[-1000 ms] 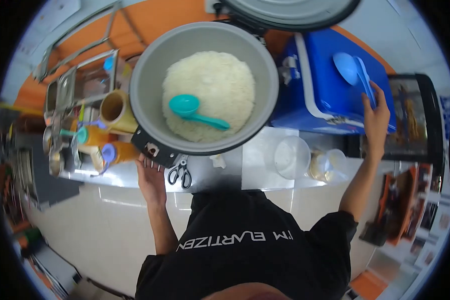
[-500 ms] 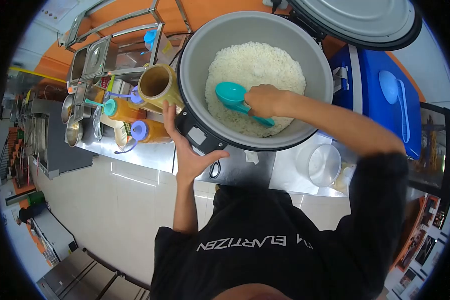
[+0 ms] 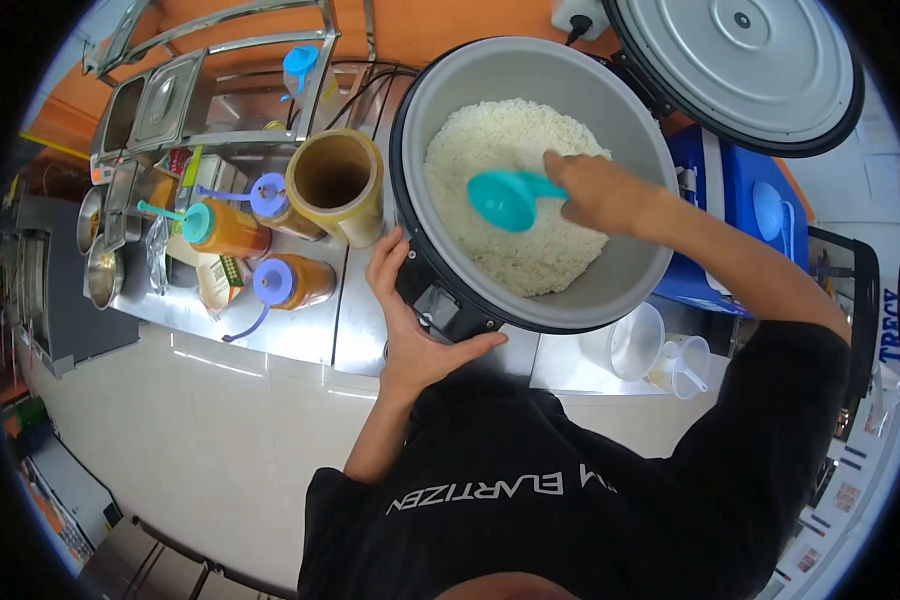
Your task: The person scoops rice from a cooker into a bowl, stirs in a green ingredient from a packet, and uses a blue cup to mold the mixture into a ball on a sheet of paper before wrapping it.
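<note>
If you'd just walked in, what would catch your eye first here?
Probably the big rice cooker near the middle, its lid swung open at upper right and white rice inside. Next, the teal scoop over that rice, held in the person's right hand. Then the orange squeeze bottle with a teal cap, on the counter to the left.

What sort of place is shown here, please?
Probably a small commercial kitchen or a food stall. A very large cooker full of rice, squeeze bottles of orange sauce, and metal food pans on a steel counter suggest it.
</note>
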The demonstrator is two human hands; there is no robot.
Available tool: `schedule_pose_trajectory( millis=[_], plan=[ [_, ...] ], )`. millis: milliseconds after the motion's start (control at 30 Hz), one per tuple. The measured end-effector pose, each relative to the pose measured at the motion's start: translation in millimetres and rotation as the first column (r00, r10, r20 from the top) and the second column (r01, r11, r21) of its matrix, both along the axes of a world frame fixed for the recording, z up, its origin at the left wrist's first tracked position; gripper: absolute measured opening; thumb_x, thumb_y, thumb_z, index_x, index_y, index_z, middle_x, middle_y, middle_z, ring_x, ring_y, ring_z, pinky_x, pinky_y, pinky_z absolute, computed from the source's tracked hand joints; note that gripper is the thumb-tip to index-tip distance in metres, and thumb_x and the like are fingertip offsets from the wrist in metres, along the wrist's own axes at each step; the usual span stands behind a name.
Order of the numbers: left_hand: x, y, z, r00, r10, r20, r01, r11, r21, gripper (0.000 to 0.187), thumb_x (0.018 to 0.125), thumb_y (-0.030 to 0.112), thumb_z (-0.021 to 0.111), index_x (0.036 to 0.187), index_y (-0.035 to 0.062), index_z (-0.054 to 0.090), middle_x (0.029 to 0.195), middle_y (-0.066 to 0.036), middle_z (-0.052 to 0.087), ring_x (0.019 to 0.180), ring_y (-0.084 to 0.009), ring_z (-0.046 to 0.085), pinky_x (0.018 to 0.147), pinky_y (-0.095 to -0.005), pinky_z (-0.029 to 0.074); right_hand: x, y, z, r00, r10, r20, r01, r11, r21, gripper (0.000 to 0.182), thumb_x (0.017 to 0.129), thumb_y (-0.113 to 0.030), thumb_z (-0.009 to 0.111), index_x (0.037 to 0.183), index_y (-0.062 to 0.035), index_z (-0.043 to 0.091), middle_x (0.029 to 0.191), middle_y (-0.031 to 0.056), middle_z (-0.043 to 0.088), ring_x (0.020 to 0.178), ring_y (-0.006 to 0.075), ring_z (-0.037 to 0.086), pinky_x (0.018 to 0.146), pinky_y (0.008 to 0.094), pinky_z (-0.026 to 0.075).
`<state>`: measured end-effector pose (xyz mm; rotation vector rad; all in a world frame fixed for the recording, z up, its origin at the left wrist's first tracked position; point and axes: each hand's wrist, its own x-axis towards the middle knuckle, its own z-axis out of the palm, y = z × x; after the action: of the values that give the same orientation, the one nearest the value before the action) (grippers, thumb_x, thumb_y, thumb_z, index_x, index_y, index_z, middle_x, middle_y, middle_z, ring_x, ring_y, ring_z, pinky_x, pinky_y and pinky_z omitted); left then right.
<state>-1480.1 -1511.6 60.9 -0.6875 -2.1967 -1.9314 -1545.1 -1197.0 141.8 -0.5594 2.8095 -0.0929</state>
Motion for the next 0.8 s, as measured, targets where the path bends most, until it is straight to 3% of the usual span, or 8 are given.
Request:
schedule_pose_trajectory(
  millis=[67, 100, 167, 300, 367, 467, 567, 800],
  plan=[
    [-0.4, -2.8, -0.4, 0.999, -0.041, -0.013, 0.041, 0.999, 0.006, 0.149, 0.046, 0.055, 0.105, 0.158, 0.0095, 0.019, 0.160, -0.024, 0.021, 0.153, -0.0422, 0.024, 0.125, -0.0533, 0.029, -9.6, 4.7, 19.1, 0.984, -0.155, -0.088, 0.172, 0.957, 0.233, 0.046, 0.086, -0.007, 0.070, 0.129, 0.0038, 0.057, 0.088, 0.0223, 0.073, 0.085, 0.0418, 0.074, 0.077, 0.0487, 0.059],
    [1.1, -4.7, -0.3, 0.999, -0.050, -0.012, 0.050, 0.999, 0.010, 0.149, 0.046, 0.055, 0.105, 0.158, 0.0095, 0.019, 0.160, -0.024, 0.021, 0.153, -0.0422, 0.024, 0.125, -0.0533, 0.029, -16.2, 6.4, 22.1, 0.983, -0.164, -0.088, 0.180, 0.955, 0.236, 0.046, 0.086, -0.007, 0.070, 0.129, 0.0038, 0.057, 0.088, 0.0223, 0.073, 0.085, 0.0418, 0.074, 0.077, 0.0487, 0.059],
    [2.2, -8.3, 0.1, 0.997, -0.027, -0.076, 0.020, 0.996, -0.089, 0.160, 0.042, 0.070, 0.100, 0.161, 0.0105, 0.011, 0.165, -0.024, 0.017, 0.155, -0.0425, 0.022, 0.125, -0.0545, 0.027, -34.0, 9.1, 23.5, 0.962, -0.110, -0.251, 0.228, 0.829, 0.510, 0.028, 0.090, -0.004, 0.064, 0.116, 0.0052, 0.061, 0.092, 0.0216, 0.074, 0.082, 0.0357, 0.076, 0.071, 0.0447, 0.061],
    [-3.3, -9.2, -5.7, 0.978, -0.026, -0.206, 0.000, 0.992, -0.127, 0.159, 0.043, 0.068, 0.101, 0.161, 0.0164, 0.006, 0.166, -0.026, 0.012, 0.155, -0.0455, 0.019, 0.124, -0.0575, 0.028, -47.1, 5.5, -25.8, 0.961, -0.114, -0.252, 0.234, 0.822, 0.520, 0.025, 0.091, -0.002, 0.062, 0.113, 0.0093, 0.060, 0.089, 0.0225, 0.075, 0.078, 0.0328, 0.077, 0.067, 0.0415, 0.062],
    [-4.6, -4.0, -12.5, 0.972, -0.011, -0.236, 0.006, 1.000, -0.023, 0.142, 0.051, 0.056, 0.104, 0.158, 0.0222, 0.017, 0.162, -0.029, 0.015, 0.153, -0.0481, 0.022, 0.123, -0.0603, 0.030, -44.9, -14.3, -15.6, 0.974, -0.108, -0.200, 0.185, 0.887, 0.424, 0.021, 0.091, -0.001, 0.061, 0.107, 0.0114, 0.061, 0.082, 0.0229, 0.074, 0.075, 0.0366, 0.077, 0.065, 0.0431, 0.062],
    [-5.4, 0.8, -14.1, 0.968, 0.016, -0.250, -0.014, 1.000, 0.009, 0.135, 0.056, 0.051, 0.103, 0.157, 0.0220, 0.019, 0.161, -0.029, 0.017, 0.152, -0.0484, 0.023, 0.123, -0.0608, 0.031, -26.1, -9.1, -59.0, 0.976, -0.029, -0.217, 0.084, 0.966, 0.246, 0.018, 0.090, 0.000, 0.062, 0.102, 0.0128, 0.061, 0.079, 0.0234, 0.072, 0.073, 0.0385, 0.076, 0.064, 0.0442, 0.062],
    [-5.6, -1.2, -11.1, 0.967, 0.014, -0.253, -0.018, 1.000, -0.017, 0.132, 0.058, 0.049, 0.103, 0.157, 0.0220, 0.020, 0.161, -0.029, 0.019, 0.152, -0.0480, 0.024, 0.123, -0.0603, 0.031, -14.3, -63.5, -38.5, 0.987, -0.143, -0.076, 0.157, 0.960, 0.233, 0.017, 0.088, 0.001, 0.063, 0.100, 0.0126, 0.062, 0.083, 0.0245, 0.071, 0.075, 0.0392, 0.076, 0.065, 0.0453, 0.062],
    [-6.1, -1.4, -10.0, 0.971, -0.019, -0.238, 0.011, 0.999, -0.035, 0.131, 0.057, 0.049, 0.103, 0.156, 0.0221, 0.022, 0.160, -0.029, 0.019, 0.150, -0.0472, 0.026, 0.121, -0.0604, 0.032, 7.2, -92.8, -31.5, 0.989, -0.145, 0.000, 0.143, 0.976, 0.161, 0.016, 0.086, 0.002, 0.064, 0.098, 0.0126, 0.064, 0.087, 0.0258, 0.070, 0.080, 0.0401, 0.076, 0.067, 0.0470, 0.061]
  ],
)
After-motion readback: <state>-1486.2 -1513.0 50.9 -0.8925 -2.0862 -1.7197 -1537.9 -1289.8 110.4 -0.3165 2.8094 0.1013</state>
